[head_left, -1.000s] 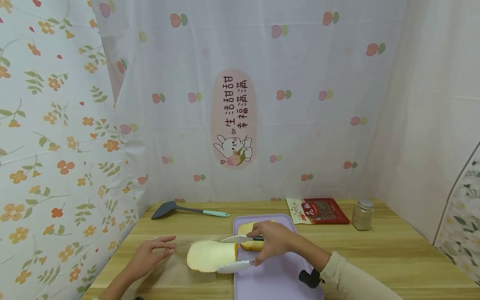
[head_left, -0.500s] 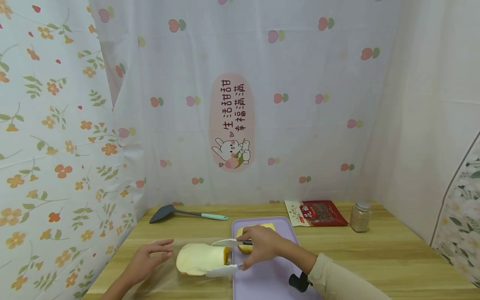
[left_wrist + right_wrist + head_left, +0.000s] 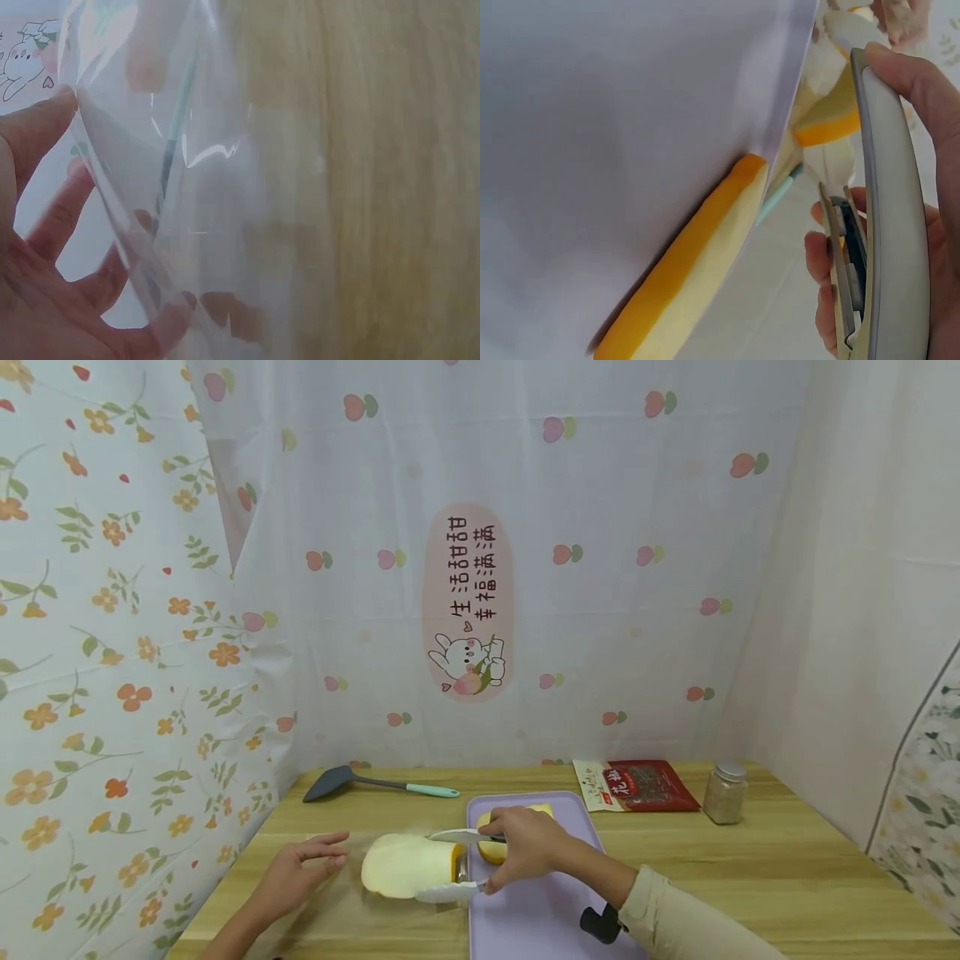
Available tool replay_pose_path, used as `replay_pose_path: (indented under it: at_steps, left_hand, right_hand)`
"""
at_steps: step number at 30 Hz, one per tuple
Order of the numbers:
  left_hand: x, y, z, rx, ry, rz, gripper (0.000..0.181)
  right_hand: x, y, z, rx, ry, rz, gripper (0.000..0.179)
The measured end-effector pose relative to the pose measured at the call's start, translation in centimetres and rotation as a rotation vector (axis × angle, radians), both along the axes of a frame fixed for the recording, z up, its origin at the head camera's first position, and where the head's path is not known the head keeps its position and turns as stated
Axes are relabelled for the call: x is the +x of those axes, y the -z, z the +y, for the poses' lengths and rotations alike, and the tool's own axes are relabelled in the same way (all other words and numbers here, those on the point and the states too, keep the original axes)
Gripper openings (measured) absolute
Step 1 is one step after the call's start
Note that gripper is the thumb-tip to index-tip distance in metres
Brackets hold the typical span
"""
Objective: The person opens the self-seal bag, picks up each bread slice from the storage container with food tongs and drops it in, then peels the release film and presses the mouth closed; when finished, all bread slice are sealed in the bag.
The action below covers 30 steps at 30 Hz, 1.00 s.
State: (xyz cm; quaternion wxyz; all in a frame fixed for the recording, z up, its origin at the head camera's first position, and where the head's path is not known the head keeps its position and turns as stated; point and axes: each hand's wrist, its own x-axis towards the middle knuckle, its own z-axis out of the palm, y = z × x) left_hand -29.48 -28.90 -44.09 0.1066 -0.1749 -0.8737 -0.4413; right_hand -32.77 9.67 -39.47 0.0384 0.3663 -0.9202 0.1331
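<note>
My right hand [image 3: 528, 850] grips a pair of tongs [image 3: 448, 892] with pale, broad ends. Between those ends is a thick bread slice [image 3: 405, 865] with a yellow crust, held left of the lilac tray [image 3: 555, 910]. In the head view, clear plastic surrounds the slice. My left hand [image 3: 300, 877] is at the left end of this clear plastic bag [image 3: 217, 187], fingers spread. Its thumb and fingertips touch the film's edge in the left wrist view. Another bread slice [image 3: 697, 262] lies on the tray, partly hidden by my right hand in the head view.
A dark spatula [image 3: 330, 782] with a mint handle lies at the back left. Behind the tray is a red spice packet [image 3: 651, 785], with a lidded glass jar [image 3: 725, 793] to its right. Printed curtains [image 3: 360, 610] enclose the wooden table [image 3: 720, 893].
The tongs and held slice have shifted left, off the tray and further into the plastic. My left hand has stayed nearly in place.
</note>
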Motion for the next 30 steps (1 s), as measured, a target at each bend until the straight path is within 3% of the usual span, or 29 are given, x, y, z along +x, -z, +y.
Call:
replay_pose_path:
  at_steps: [12,20,30]
  left_hand:
    - [-0.1,-0.4,0.1,0.006,-0.005,-0.012,0.016]
    - [-0.1,-0.4,0.4,0.023,-0.03,-0.019,0.015]
    - [0.1,-0.7,0.8,0.039,-0.013,-0.03,0.017]
  right_hand:
    - [0.2,-0.6,-0.9,-0.002,-0.05,-0.025,0.077]
    - [-0.3,-0.2,-2.2,0.046,-0.058,0.017,0.08]
    - [-0.4,-0.2,-3.1,0.071,-0.076,0.03,0.08]
